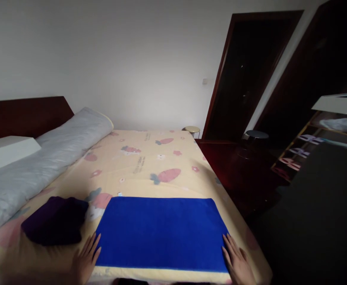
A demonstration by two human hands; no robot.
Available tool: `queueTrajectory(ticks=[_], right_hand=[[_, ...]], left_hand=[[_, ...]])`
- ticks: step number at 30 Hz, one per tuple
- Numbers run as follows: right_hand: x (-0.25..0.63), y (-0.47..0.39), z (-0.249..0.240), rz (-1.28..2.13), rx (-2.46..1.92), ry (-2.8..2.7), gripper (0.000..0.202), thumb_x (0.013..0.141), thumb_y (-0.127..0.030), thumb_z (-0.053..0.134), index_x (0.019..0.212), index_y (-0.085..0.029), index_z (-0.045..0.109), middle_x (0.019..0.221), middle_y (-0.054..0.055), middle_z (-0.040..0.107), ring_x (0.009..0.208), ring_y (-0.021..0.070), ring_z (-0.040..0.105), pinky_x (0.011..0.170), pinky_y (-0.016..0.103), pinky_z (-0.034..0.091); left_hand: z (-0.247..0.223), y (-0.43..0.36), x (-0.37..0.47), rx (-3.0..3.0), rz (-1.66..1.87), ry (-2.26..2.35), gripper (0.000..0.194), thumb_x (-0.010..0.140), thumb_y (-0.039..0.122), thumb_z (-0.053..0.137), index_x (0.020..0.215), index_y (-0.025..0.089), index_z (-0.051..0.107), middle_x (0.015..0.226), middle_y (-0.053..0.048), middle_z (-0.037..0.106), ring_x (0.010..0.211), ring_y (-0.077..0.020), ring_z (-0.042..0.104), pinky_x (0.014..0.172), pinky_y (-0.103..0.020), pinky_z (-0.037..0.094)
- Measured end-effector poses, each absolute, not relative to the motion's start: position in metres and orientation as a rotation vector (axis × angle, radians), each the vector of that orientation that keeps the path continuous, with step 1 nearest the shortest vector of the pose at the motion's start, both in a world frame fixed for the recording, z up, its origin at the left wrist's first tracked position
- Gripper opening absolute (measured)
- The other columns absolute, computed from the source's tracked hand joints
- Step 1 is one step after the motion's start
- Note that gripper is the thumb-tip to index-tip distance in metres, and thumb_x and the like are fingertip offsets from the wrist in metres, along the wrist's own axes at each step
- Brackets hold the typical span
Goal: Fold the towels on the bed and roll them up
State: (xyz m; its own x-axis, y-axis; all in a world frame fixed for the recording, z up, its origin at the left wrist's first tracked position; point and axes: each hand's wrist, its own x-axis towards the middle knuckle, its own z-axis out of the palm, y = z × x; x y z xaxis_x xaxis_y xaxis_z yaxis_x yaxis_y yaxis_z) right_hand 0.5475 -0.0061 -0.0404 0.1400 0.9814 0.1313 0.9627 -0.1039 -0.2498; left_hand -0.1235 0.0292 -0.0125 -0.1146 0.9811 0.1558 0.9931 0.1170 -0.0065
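Note:
A blue cloth (163,233), which looks like a towel, lies flat and smooth on the near part of the bed. My left hand (87,255) rests at its left edge with the fingers stretched out. At the opposite edge, my right hand (238,257) lies with its fingers extended, the tips touching the cloth's border. Neither hand grips anything. Left of the blue cloth sits a dark purple folded cloth (56,220), apart from my left hand.
The bed has a cream sheet (143,158) printed with carrots. A long grey bolster (72,138) and a white box-like object (10,152) lie by the headboard (27,114). Stools (257,135) and a shoe rack (298,150) stand to the right.

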Motion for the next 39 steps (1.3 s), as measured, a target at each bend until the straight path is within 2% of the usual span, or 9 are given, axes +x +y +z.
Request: queueTrajectory(ticks=[4, 8, 13, 17, 22, 27, 33, 36, 39], right_hand=[[0.550, -0.001, -0.039, -0.022, -2.180, -1.968, 0.059, 0.091, -0.040, 0.028, 0.143, -0.017, 0.046, 0.151, 0.011, 0.040, 0.141, 0.0281, 0.034, 0.115, 0.054, 0.029], [0.478, 0.018, -0.012, -0.050, -1.998, -2.117, 0.056, 0.092, -0.025, 0.027, 0.147, -0.022, 0.038, 0.156, 0.006, 0.031, 0.145, 0.0245, 0.027, 0.116, 0.054, 0.025], [0.349, 0.035, 0.006, 0.260, -1.775, -2.221, 0.053, 0.098, -0.037, 0.029, 0.150, -0.029, 0.027, 0.158, 0.002, 0.024, 0.146, 0.0209, 0.024, 0.116, 0.048, 0.029], [0.306, 0.034, -0.001, 0.395, -1.742, -2.224, 0.052, 0.099, -0.040, 0.028, 0.150, -0.030, 0.027, 0.157, 0.002, 0.022, 0.146, 0.0216, 0.022, 0.117, 0.049, 0.027], [0.306, 0.031, -0.005, 0.367, -1.724, -2.211, 0.051, 0.099, -0.041, 0.029, 0.149, -0.031, 0.026, 0.156, 0.001, 0.025, 0.145, 0.0227, 0.024, 0.117, 0.050, 0.028], [0.328, 0.032, -0.003, 0.355, -1.728, -2.199, 0.052, 0.099, -0.047, 0.029, 0.149, -0.031, 0.029, 0.156, 0.002, 0.027, 0.144, 0.0219, 0.027, 0.116, 0.048, 0.030], [0.464, 0.003, -0.022, 0.180, -1.980, -2.006, 0.061, 0.096, -0.055, 0.028, 0.147, -0.023, 0.036, 0.154, 0.005, 0.032, 0.143, 0.0247, 0.028, 0.114, 0.048, 0.033], [0.526, -0.011, -0.037, 0.120, -1.960, -2.005, 0.058, 0.094, -0.053, 0.031, 0.146, -0.026, 0.040, 0.152, 0.003, 0.036, 0.140, 0.0250, 0.034, 0.111, 0.044, 0.040], [0.548, -0.010, -0.037, 0.179, -1.933, -2.074, 0.057, 0.094, -0.053, 0.033, 0.144, -0.028, 0.043, 0.151, 0.002, 0.038, 0.138, 0.0256, 0.039, 0.107, 0.043, 0.044]], left_hand=[[0.006, 0.034, -0.125, -2.079, -0.224, -2.131, 0.052, 0.094, 0.039, 0.027, 0.142, 0.028, 0.046, 0.150, -0.001, 0.045, 0.142, -0.0220, 0.036, 0.111, -0.043, 0.035], [0.027, 0.051, -0.025, -2.245, -0.376, -1.946, 0.052, 0.098, 0.039, 0.028, 0.149, 0.029, 0.028, 0.153, -0.001, 0.039, 0.142, -0.0211, 0.035, 0.116, -0.046, 0.028], [0.009, 0.048, 0.125, -2.497, -0.443, -1.821, 0.054, 0.099, 0.027, 0.025, 0.151, 0.030, 0.010, 0.156, -0.001, 0.032, 0.144, -0.0180, 0.032, 0.116, -0.044, 0.028], [-0.014, 0.038, 0.164, -2.644, -0.339, -1.875, 0.057, 0.098, 0.026, 0.026, 0.151, 0.032, 0.008, 0.159, 0.000, 0.023, 0.146, -0.0217, 0.027, 0.117, -0.051, 0.027], [-0.010, 0.037, 0.162, -2.709, -0.292, -1.919, 0.058, 0.096, 0.024, 0.027, 0.151, 0.032, 0.008, 0.160, -0.001, 0.018, 0.147, -0.0237, 0.024, 0.118, -0.055, 0.025], [0.004, 0.042, 0.143, -2.692, -0.280, -1.939, 0.053, 0.098, 0.034, 0.026, 0.150, 0.033, 0.016, 0.159, -0.002, 0.024, 0.146, -0.0220, 0.028, 0.117, -0.052, 0.028], [-0.006, 0.023, -0.020, -1.992, -0.114, -2.382, 0.057, 0.095, 0.044, 0.023, 0.149, 0.029, 0.029, 0.158, -0.003, 0.027, 0.146, -0.0224, 0.026, 0.116, -0.052, 0.025], [-0.009, 0.008, -0.089, -1.836, -0.161, -2.438, 0.057, 0.091, 0.043, 0.023, 0.147, 0.034, 0.032, 0.151, -0.001, 0.043, 0.141, -0.0220, 0.037, 0.111, -0.051, 0.033], [-0.006, 0.010, -0.107, -1.846, -0.238, -2.382, 0.059, 0.088, 0.047, 0.028, 0.145, 0.038, 0.035, 0.143, 0.000, 0.054, 0.138, -0.0257, 0.042, 0.107, -0.055, 0.036]])
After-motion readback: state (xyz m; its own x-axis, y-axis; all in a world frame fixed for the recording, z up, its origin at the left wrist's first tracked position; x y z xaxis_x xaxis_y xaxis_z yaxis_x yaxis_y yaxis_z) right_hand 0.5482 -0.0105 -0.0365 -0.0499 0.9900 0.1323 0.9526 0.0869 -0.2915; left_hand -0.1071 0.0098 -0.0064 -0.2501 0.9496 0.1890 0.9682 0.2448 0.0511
